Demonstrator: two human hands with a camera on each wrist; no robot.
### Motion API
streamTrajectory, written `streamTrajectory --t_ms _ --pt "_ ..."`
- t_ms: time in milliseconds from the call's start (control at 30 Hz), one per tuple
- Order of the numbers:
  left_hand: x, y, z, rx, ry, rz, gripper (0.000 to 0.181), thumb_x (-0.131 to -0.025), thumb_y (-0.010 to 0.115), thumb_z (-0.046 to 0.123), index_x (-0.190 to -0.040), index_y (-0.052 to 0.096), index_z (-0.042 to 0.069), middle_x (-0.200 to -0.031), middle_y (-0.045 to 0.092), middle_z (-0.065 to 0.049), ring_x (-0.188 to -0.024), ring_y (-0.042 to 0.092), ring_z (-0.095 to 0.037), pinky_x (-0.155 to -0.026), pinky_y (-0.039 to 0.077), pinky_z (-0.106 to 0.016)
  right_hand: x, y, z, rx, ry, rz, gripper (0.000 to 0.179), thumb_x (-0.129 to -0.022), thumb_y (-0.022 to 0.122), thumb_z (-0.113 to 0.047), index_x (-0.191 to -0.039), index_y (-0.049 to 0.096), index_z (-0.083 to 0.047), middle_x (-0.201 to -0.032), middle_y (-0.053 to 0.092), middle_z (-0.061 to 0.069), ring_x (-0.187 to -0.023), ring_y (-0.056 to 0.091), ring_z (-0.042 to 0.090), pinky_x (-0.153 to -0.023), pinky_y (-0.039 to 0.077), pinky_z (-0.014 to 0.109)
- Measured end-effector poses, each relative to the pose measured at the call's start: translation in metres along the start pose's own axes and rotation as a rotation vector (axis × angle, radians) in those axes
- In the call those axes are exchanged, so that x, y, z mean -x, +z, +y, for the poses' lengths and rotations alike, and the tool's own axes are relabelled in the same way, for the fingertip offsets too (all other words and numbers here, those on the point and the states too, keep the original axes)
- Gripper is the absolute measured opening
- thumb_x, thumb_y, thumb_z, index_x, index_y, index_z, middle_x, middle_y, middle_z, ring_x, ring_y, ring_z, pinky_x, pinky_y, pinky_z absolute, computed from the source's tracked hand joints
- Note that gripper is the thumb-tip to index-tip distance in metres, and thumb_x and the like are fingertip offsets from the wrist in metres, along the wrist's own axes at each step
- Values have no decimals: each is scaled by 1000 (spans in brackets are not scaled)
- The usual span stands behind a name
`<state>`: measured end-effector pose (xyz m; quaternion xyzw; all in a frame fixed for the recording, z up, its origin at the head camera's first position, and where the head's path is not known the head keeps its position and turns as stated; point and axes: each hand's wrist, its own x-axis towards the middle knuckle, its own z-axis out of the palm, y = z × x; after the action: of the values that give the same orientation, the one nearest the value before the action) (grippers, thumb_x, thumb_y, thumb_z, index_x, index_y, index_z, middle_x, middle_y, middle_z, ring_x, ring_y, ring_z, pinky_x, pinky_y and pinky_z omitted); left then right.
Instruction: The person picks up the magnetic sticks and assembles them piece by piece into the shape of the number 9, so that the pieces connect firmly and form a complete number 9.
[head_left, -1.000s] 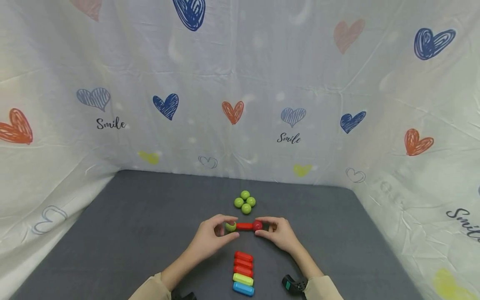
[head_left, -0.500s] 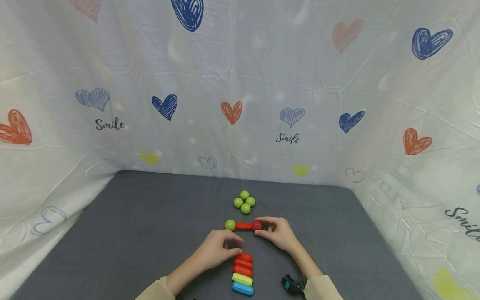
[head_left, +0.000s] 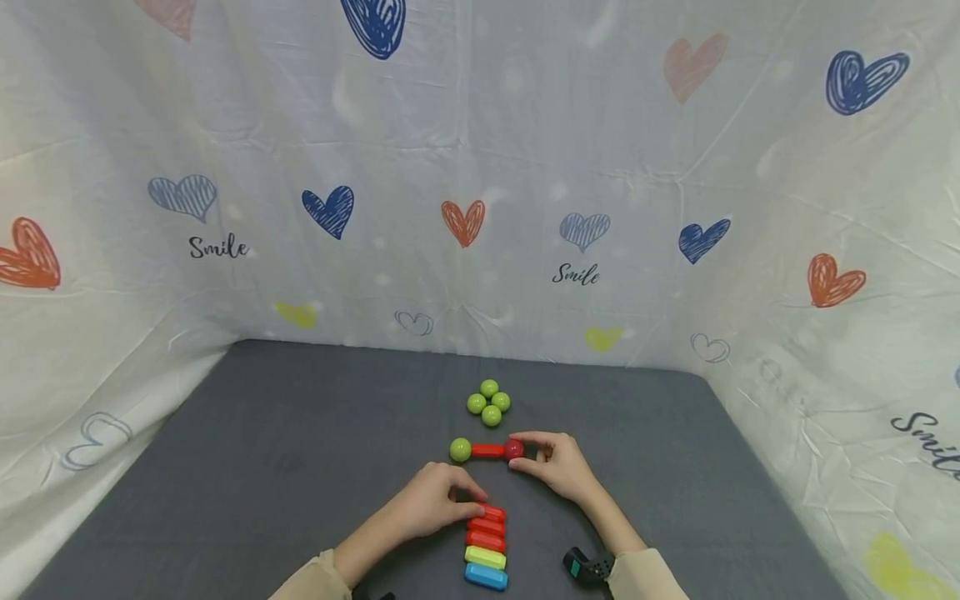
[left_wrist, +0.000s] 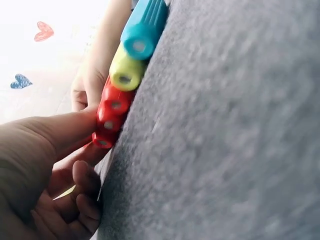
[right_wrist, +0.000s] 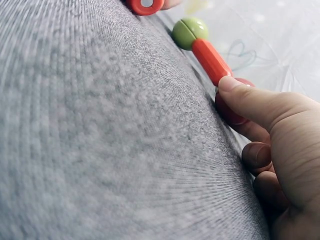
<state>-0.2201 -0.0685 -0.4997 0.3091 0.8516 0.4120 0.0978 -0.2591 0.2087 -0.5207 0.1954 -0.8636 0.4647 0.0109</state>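
Observation:
My right hand [head_left: 557, 468] pinches a red ball [head_left: 513, 450] between thumb and fingertips. That ball joins one end of a red magnetic stick [right_wrist: 212, 61], and a green ball [head_left: 461, 450] caps the other end; the piece lies on the grey cloth. Nearer to me, my left hand [head_left: 435, 500] has thumb and index finger on either side of the farthest red magnetic stick [head_left: 492, 513] in a row. In the left wrist view the thumb touches that red end [left_wrist: 102, 141]. The remaining fingers curl loosely below it.
Behind the end stick lie more red sticks [head_left: 487, 542], a yellow-green stick [head_left: 485, 557] and a blue stick [head_left: 486, 577]. Several green balls [head_left: 491, 416] sit clustered farther back. A white curtain with hearts [head_left: 525, 167] surrounds the grey table [head_left: 315, 433].
My left hand has let go of the green ball and come down to the row, closing on the farthest red magnetic stick. My right hand has stayed at the red ball.

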Motion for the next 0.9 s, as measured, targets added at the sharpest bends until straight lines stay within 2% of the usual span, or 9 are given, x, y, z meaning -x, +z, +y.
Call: streamTrajectory --t_ms 200,500,733,900 --pt "-2 -1 -1 9 12 -38 15 -87 90 22 -101 87 18 -90 73 17 -67 53 1 -59 45 -21 0 0 0 11 1 2 39 -89 88 -29 -125 80 -15 -54 46 -7 -43 38 0 -46 28 20" --pt "1 -3 0 5 31 -58 16 -89 89 21 -105 87 18 -91 73 17 -66 54 1 -60 46 -20 0 1 1 20 -1 -1 40 -90 88 -29 -125 79 -15 -55 46 -8 -44 39 -1 -46 29 20" --pt "1 -6 3 0 28 -14 15 -90 87 23 -105 87 19 -90 71 19 -64 53 -1 -58 44 -21 -1 1 2 11 1 0 39 -89 89 -29 -125 80 -15 -55 46 -8 -44 39 -1 -46 28 20" --pt "2 -17 3 -13 -28 67 16 -91 87 26 -105 87 20 -95 74 14 -64 53 -5 -58 44 -23 0 1 2 10 -4 3 39 -89 89 -29 -125 80 -15 -55 46 -8 -43 39 -1 -46 28 20"
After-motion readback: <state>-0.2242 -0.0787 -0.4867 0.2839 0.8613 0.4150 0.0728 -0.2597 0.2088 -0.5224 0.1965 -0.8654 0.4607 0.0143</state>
